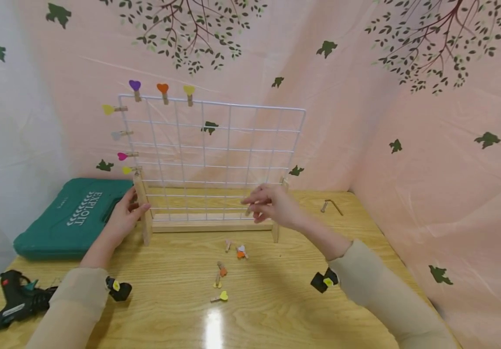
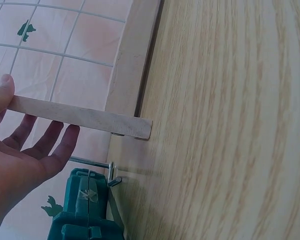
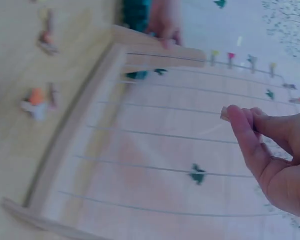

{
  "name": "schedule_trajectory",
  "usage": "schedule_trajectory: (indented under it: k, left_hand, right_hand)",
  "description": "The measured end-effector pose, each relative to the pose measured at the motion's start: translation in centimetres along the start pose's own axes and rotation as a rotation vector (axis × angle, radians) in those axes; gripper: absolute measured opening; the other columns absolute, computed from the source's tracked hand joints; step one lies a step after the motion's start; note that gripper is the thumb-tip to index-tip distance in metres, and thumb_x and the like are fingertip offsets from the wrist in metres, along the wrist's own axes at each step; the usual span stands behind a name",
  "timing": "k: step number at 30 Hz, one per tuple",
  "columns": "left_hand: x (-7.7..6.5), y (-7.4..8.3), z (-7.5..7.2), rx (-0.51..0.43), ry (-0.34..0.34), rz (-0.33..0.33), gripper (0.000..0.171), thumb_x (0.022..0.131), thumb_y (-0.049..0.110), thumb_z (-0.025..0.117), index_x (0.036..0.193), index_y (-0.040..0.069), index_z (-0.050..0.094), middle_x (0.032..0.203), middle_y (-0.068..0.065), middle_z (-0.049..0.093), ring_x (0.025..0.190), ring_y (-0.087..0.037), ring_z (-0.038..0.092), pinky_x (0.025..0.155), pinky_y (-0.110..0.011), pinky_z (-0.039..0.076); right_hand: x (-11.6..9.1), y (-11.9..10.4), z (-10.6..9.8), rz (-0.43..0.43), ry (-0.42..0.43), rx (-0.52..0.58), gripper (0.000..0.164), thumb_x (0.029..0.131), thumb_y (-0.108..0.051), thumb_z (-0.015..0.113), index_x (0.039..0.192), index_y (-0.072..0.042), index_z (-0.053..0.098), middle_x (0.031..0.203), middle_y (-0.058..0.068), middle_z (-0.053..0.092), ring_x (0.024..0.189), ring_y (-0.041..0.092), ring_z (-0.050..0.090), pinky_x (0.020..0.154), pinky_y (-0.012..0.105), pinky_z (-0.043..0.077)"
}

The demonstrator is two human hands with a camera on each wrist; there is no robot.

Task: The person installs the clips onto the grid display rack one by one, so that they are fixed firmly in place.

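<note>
A white wire grid [image 1: 228, 150] stands upright in a wooden frame, with heart-topped clothespins along its top left edge and left side. My left hand [image 1: 124, 215] grips the left wooden post [image 2: 65, 112], thumb on one face and fingers on the other. In front of the grid's lower right, my right hand [image 1: 276, 206] pinches a small wooden clothespin [image 3: 224, 114] between thumb and fingertips. Most of that clothespin is hidden by the fingers. Several loose clothespins lie on the table before the stand, among them one with a yellow heart [image 1: 223, 295].
A green tool case [image 1: 62, 218] lies left of the stand, close to my left hand. Nearer on the left is a black glue gun [image 1: 19, 300]. A bent hex key [image 1: 335, 206] lies on the wooden table [image 1: 276, 310] at the back right. Printed cloth hangs behind.
</note>
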State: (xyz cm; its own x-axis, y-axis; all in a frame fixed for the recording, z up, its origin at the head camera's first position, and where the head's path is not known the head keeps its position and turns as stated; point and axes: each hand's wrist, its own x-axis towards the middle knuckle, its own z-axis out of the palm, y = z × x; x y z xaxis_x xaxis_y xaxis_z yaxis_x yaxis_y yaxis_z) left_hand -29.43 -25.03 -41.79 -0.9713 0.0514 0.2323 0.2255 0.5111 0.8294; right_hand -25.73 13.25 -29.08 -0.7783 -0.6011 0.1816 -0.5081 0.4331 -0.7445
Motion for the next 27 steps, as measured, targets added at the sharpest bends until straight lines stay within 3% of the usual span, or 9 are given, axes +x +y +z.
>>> schedule_trajectory:
  k: [6,11,14,18,22,27]
  left_hand:
    - [-0.1,0.0,-0.1,-0.006,-0.001,-0.014,0.073,0.09,0.041,0.045,0.144,0.013,0.005,0.137,-0.027,0.027,0.119,-0.044,0.035,0.087,-0.055,0.039]
    - [-0.1,0.1,-0.2,-0.017,-0.003,-0.019,0.073,0.09,0.04,0.045,0.144,0.013,0.005,0.139,-0.027,0.025,0.12,-0.045,0.033,0.088,-0.056,0.038]
    - [-0.2,0.3,-0.2,-0.026,-0.002,-0.023,0.072,0.09,0.04,0.045,0.144,0.015,0.005,0.139,-0.027,0.024,0.121,-0.045,0.032,0.088,-0.056,0.038]
    - [-0.3,0.3,-0.2,-0.037,-0.006,-0.028,0.071,0.09,0.039,0.045,0.145,0.016,0.005,0.14,-0.026,0.024,0.121,-0.044,0.032,0.089,-0.055,0.038]
    - [-0.3,0.4,-0.2,-0.033,-0.005,-0.027,0.071,0.09,0.04,0.045,0.144,0.015,0.006,0.139,-0.026,0.025,0.12,-0.044,0.033,0.088,-0.055,0.038]
    - [-0.3,0.3,-0.2,-0.035,-0.001,-0.024,0.072,0.09,0.04,0.046,0.144,0.015,0.006,0.139,-0.026,0.026,0.12,-0.044,0.034,0.088,-0.055,0.039]
  right_hand:
    - [2.5,-5.6,-3.5,-0.044,0.154,0.032,0.017,0.084,-0.004,0.058,0.099,-0.001,0.066,0.098,0.007,0.057,0.075,0.018,0.064,0.069,0.028,0.053]
    - [4.8,-10.3,-6.1,-0.172,0.259,0.011,0.02,0.085,-0.003,0.057,0.102,0.003,0.064,0.099,0.01,0.055,0.084,0.021,0.06,0.073,0.027,0.052]
    - [7.1,-11.1,-7.5,-0.243,0.365,-0.095,0.021,0.083,-0.012,0.061,0.102,-0.003,0.066,0.095,0.005,0.06,0.08,0.015,0.059,0.07,0.023,0.051]
    - [10.2,-11.3,-8.6,-0.234,0.462,-0.227,0.018,0.081,-0.022,0.065,0.096,-0.013,0.069,0.092,-0.002,0.064,0.078,0.008,0.056,0.071,0.02,0.047]
    - [12.2,-11.6,-8.7,-0.207,0.448,-0.236,0.014,0.079,-0.021,0.067,0.092,-0.014,0.069,0.092,-0.002,0.065,0.082,0.009,0.055,0.074,0.02,0.046]
    - [13.3,-11.8,-8.3,-0.197,0.41,-0.208,0.013,0.078,-0.019,0.068,0.09,-0.013,0.07,0.091,-0.001,0.065,0.081,0.011,0.056,0.071,0.021,0.046]
